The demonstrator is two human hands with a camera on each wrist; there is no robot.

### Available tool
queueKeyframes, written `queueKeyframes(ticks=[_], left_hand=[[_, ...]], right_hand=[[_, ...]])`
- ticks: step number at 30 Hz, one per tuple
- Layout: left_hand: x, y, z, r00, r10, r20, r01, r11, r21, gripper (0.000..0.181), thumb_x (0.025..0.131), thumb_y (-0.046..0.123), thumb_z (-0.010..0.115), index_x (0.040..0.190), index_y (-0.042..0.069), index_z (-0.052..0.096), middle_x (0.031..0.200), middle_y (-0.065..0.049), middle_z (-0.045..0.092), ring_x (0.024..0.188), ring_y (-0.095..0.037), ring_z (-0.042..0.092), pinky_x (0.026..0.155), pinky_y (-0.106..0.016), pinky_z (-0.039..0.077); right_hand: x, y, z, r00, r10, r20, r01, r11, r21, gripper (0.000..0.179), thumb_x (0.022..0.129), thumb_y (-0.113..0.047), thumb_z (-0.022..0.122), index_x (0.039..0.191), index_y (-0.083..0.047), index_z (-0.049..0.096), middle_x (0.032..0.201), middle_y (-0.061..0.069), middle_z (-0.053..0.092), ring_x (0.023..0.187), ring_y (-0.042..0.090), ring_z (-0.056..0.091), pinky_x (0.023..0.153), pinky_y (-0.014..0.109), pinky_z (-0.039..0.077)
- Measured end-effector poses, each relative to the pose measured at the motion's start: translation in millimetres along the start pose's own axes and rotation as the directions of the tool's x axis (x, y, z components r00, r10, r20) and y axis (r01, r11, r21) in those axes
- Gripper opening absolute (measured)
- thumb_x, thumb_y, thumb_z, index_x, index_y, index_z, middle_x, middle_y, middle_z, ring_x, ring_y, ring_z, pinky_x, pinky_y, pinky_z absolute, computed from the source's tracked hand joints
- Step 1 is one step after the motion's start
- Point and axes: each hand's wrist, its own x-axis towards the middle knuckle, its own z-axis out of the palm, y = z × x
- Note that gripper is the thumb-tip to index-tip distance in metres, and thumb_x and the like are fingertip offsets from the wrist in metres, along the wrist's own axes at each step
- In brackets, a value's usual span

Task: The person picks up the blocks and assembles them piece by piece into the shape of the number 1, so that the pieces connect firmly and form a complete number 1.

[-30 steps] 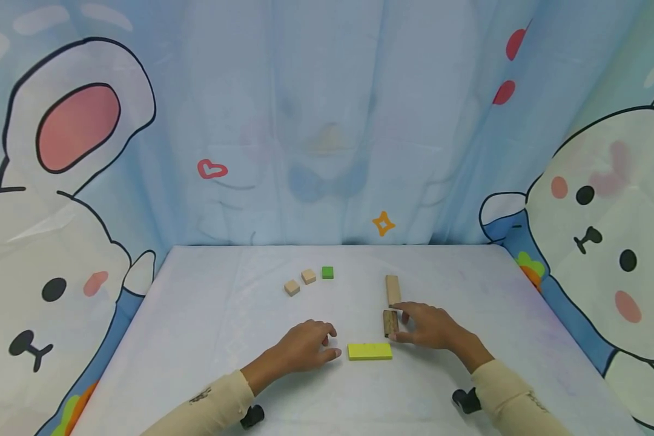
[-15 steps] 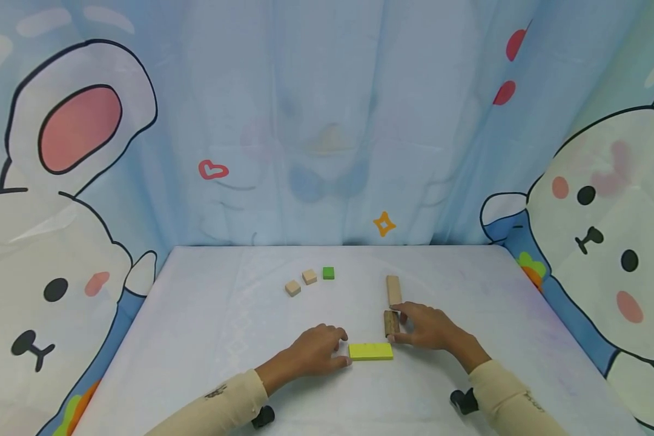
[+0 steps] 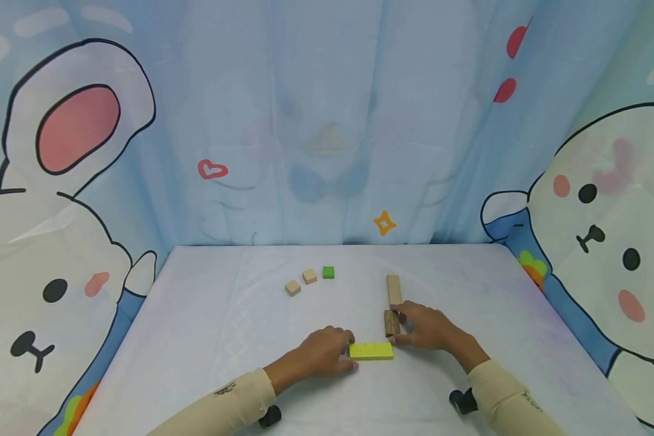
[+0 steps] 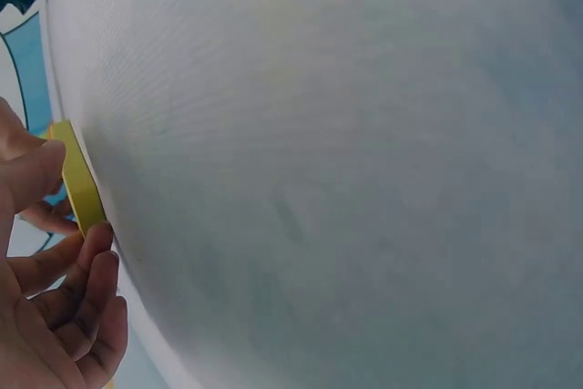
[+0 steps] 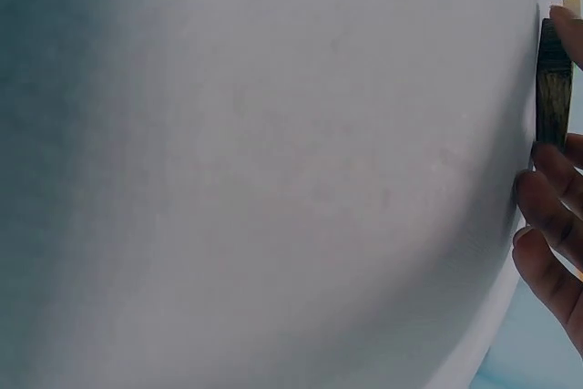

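Observation:
My left hand is at the left end of a yellow rectangular block, thumb on its near edge and index finger on its far edge. In the left wrist view the yellow block shows between thumb and fingers. My right hand pinches a short dark brown wooden block by its two ends. Its grain and dark end show in the right wrist view, where the brown block lies between thumb and index finger. Just beyond it, in line, lies a pale wooden block.
Farther back on the white-covered table sit two small pale wooden cubes, a nearer cube and a farther cube. Beside them is a green cube. A blue curtain with cartoon prints hangs behind the table.
My left hand has moved right, from beside the yellow block to its left end, with thumb and index finger closing about it. The right hand stays on the brown block.

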Motion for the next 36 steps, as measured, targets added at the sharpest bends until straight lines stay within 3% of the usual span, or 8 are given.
queueKeyframes(ticks=[7,13,36], left_hand=[[3.4,1.3,1.7,0.999,-0.020,0.025,0.019,1.000,0.018,0.046,0.088,0.042,0.076,0.122,0.013,0.067,0.088,0.009,0.063,0.075,-0.003,0.048,0.067,-0.021,0.043],[4.4,3.3,2.4,0.999,-0.042,0.006,0.042,0.999,0.024,0.044,0.087,0.037,0.079,0.122,0.012,0.069,0.093,0.006,0.067,0.076,-0.003,0.049,0.069,-0.019,0.045],[10.3,1.8,5.9,1.000,-0.021,-0.022,0.021,1.000,-0.012,0.034,0.084,0.028,0.082,0.112,0.012,0.074,0.091,0.006,0.071,0.076,-0.001,0.051,0.070,-0.018,0.045]], right_hand=[[0.5,0.6,-1.0,1.000,0.000,0.005,0.000,1.000,0.030,0.080,0.078,-0.049,0.082,0.140,-0.007,0.055,0.104,-0.002,0.062,0.091,0.013,0.054,0.083,0.040,0.052],[3.2,4.0,-0.5,1.000,0.009,0.021,-0.010,0.998,0.066,0.081,0.077,-0.045,0.085,0.141,-0.007,0.055,0.103,-0.004,0.061,0.087,0.012,0.051,0.078,0.034,0.049],[7.8,14.2,4.8,1.000,-0.015,0.022,0.010,0.977,0.212,0.074,0.076,-0.027,0.087,0.139,-0.002,0.056,0.098,-0.005,0.056,0.083,0.012,0.047,0.068,0.026,0.042]])
